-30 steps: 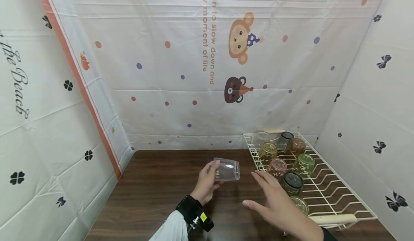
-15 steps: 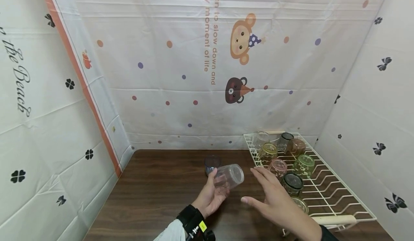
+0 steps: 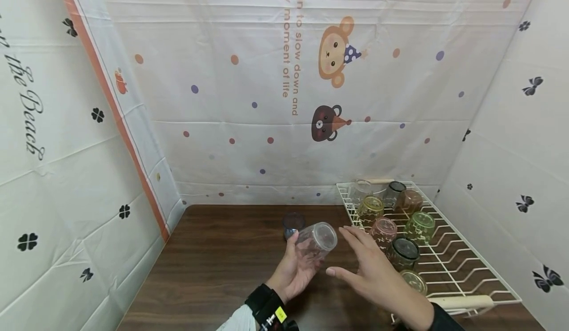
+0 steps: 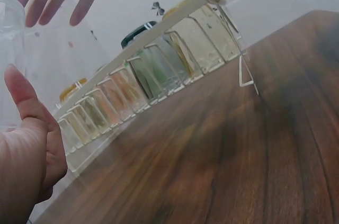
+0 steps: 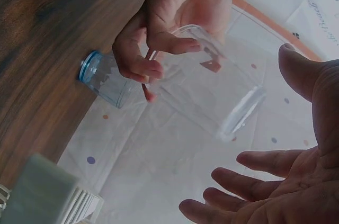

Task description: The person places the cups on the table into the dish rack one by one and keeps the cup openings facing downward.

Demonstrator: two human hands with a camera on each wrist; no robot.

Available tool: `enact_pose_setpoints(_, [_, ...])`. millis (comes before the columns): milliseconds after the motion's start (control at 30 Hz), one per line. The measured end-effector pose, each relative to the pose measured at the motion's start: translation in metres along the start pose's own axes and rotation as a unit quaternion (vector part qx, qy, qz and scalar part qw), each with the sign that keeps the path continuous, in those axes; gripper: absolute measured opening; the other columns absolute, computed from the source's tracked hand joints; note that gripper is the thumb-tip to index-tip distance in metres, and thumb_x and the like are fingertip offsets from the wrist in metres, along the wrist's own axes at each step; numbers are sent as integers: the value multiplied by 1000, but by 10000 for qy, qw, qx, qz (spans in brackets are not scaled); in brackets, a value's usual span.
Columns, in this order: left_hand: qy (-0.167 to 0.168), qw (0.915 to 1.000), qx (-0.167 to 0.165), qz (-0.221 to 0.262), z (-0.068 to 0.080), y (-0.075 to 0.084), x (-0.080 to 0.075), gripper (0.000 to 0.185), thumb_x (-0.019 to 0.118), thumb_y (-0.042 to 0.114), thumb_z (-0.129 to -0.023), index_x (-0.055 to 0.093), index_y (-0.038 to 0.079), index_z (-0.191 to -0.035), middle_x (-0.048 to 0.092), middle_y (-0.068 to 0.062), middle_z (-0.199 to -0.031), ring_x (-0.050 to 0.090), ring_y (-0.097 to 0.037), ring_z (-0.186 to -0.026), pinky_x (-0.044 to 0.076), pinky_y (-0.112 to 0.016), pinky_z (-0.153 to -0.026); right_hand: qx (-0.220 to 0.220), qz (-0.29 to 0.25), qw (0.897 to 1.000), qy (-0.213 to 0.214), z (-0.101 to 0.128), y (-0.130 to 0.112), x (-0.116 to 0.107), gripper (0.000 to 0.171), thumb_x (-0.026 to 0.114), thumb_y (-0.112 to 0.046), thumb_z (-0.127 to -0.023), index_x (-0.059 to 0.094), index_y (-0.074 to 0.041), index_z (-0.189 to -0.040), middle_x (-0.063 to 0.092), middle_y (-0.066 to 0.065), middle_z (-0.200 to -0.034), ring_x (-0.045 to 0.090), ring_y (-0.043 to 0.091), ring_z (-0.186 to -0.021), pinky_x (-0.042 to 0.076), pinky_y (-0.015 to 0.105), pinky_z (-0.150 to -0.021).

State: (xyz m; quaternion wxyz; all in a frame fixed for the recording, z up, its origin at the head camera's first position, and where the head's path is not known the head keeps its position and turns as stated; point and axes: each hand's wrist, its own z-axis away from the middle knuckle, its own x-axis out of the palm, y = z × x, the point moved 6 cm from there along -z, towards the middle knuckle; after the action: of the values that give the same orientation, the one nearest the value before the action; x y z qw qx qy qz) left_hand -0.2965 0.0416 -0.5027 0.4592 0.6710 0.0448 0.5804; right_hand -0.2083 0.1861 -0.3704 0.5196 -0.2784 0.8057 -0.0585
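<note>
My left hand [image 3: 295, 271] grips a clear drinking glass [image 3: 321, 239] near its rim, thumb on one side and fingers on the other. The glass is tilted, its base up and toward the right. In the right wrist view the base of the clear glass [image 5: 238, 110] points at my right palm, with a gap between. My right hand [image 3: 373, 267] has its fingers extended and thumb spread, holding nothing, beside the rack's left edge. Behind the held glass a bluish glass [image 3: 292, 222] stands on the table, partly covered by it in the head view.
A white wire rack [image 3: 462, 259] stands at the right with several coloured glasses upside down on it, among them a green glass [image 3: 420, 226] and a pink glass [image 3: 384, 231]. The brown wooden table [image 3: 213, 262] ends at a printed cloth [image 3: 249, 148] behind.
My left hand has turned the clear glass from lying sideways to base tilted up, uncovering the bluish glass behind. My right hand has shifted slightly left toward it.
</note>
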Motion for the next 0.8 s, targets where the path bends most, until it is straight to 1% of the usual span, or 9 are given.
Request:
enact_pose_setpoints(67, [-76,9999,25,67,0,0,2,80,38,67,-109,42,3,-157,66,-3,-131,60,-12,-116,51,-19,-92,-2,-17,10000,23,-1,0,0,89,91,-47,-82,56,-3,-150,56,23,-152,56,46,-140,52,65,-107])
enact_pose_setpoints(133, [-113,9998,44,153,1,0,5,80,40,68,-108,43,4,-156,67,-3,-131,61,-13,-117,51,-19,-92,-33,-63,9999,72,-1,0,1,87,92,-46,-81,57,-4,-150,57,22,-152,57,46,-140,52,65,-107])
enact_pose_setpoints(233, [-159,9995,50,279,2,-1,8,81,39,67,-109,39,3,-158,66,-4,-135,61,-14,-120,52,-20,-93,-119,-165,9996,170,-3,-1,3,83,92,-43,-81,59,-9,-149,59,20,-151,58,45,-139,52,66,-106])
enact_pose_setpoints(400, [-348,9981,-38,516,5,-4,14,83,29,65,-112,28,0,-163,61,-6,-142,61,-12,-124,54,-20,-99,-294,-390,9981,363,-6,-7,7,81,93,-34,-82,58,-14,-152,60,19,-150,60,45,-137,54,67,-103])
enact_pose_setpoints(467, [-366,9974,-116,613,7,-6,15,84,30,66,-111,28,1,-164,59,-6,-144,60,-11,-123,54,-19,-98,-376,-456,9974,421,-7,-10,8,81,93,-30,-82,56,-15,-153,61,20,-150,61,45,-135,54,67,-102])
enact_pose_setpoints(567, [-302,9965,-211,755,9,-8,16,82,34,68,-110,31,6,-163,56,-5,-145,59,-9,-120,53,-16,-94,-432,-459,9971,418,-9,-15,11,83,92,-27,-84,54,-16,-156,60,20,-151,62,45,-135,55,65,-101])
enact_pose_setpoints(633, [-267,9956,-266,862,10,-10,17,79,35,68,-109,34,9,-162,54,-4,-143,58,-7,-116,51,-14,-90,-447,-448,9972,406,-10,-17,13,84,92,-27,-84,52,-16,-157,59,20,-152,62,44,-135,55,64,-102])
enact_pose_setpoints(667, [-280,9948,-290,932,11,-11,17,77,35,67,-109,35,10,-161,54,-4,-142,59,-7,-114,52,-14,-90,-441,-431,9973,399,-10,-18,14,84,91,-27,-84,52,-16,-158,59,20,-152,63,43,-135,56,63,-102])
enact_pose_setpoints(800, [-539,9925,-314,1051,13,-14,21,74,34,67,-110,36,9,-157,58,0,-136,61,-3,-107,53,-13,-90,-503,-437,9967,462,-11,-22,18,83,91,-25,-85,52,-16,-157,59,19,-152,66,42,-131,58,60,-100])
